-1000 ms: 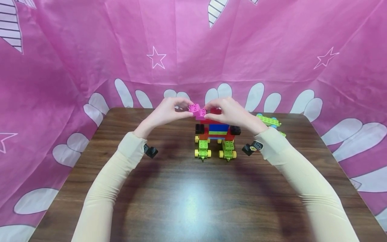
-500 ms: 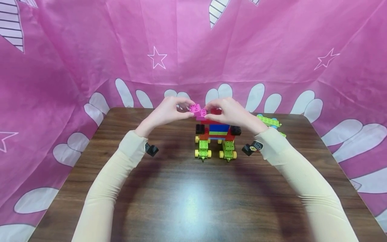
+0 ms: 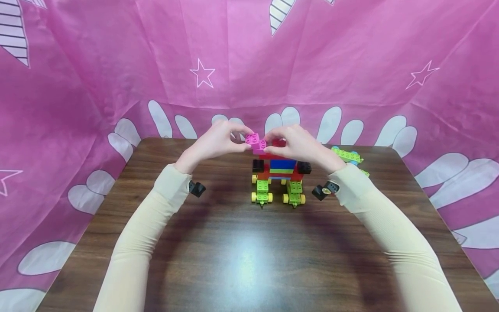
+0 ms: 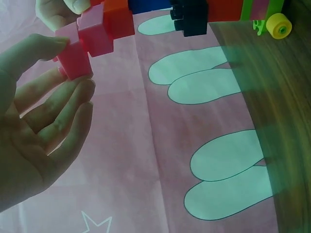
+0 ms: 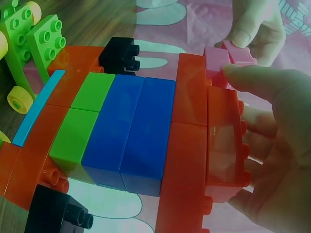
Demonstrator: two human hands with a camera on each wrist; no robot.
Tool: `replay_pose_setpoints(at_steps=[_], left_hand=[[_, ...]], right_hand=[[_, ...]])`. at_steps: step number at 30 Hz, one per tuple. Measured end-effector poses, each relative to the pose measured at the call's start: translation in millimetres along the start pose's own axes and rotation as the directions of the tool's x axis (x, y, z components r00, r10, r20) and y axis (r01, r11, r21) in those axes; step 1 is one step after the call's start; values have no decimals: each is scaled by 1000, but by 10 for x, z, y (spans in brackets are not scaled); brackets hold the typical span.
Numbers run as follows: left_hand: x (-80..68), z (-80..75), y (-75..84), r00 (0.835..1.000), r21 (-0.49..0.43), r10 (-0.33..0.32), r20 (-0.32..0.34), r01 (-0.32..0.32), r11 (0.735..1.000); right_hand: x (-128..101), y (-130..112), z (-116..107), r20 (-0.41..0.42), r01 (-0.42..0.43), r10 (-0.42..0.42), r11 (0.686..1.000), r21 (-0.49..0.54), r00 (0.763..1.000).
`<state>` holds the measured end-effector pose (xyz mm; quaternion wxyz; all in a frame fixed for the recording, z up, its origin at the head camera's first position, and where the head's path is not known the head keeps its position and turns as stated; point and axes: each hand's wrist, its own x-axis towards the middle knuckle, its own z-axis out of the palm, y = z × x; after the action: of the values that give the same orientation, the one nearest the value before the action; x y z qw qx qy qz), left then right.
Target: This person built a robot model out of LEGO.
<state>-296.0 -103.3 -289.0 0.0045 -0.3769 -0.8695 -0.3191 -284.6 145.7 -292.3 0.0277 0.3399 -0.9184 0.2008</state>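
Pink cloth (image 3: 117,65) with white stars and petal shapes behind and beside a dark wooden bench (image 3: 234,251). On the bench, toward the far edge: a brick model (image 3: 278,173) of red, blue, green and black blocks on green wheeled bases. At its top, a pink brick (image 3: 255,143). Pinched at its left end by the left hand (image 3: 216,141), thumb and fingertips curled round it in a tight grip. Right hand (image 3: 298,143) curled over the top right of the model, thumb at the pink brick's other end, fingers wrapped round a red brick (image 5: 226,145) there. Farther right, near the bench's back edge, a separate green piece (image 3: 346,154). Against a second ago: almost nothing moved; left wrist a touch higher, pink brick in the same spot.
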Motion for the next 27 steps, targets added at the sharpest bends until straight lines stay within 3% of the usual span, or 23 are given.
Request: replay_pose_setpoints(at_steps=[14,27], left_hand=[[65,-50,93,1000,209,26,8,-27,978],[33,-39,152,998,324,68,5,-66,944]], right_hand=[[6,-31,-12,10,-28,28,1000,-14,1000],[12,-29,-7,15,-36,36,999,-13,999]])
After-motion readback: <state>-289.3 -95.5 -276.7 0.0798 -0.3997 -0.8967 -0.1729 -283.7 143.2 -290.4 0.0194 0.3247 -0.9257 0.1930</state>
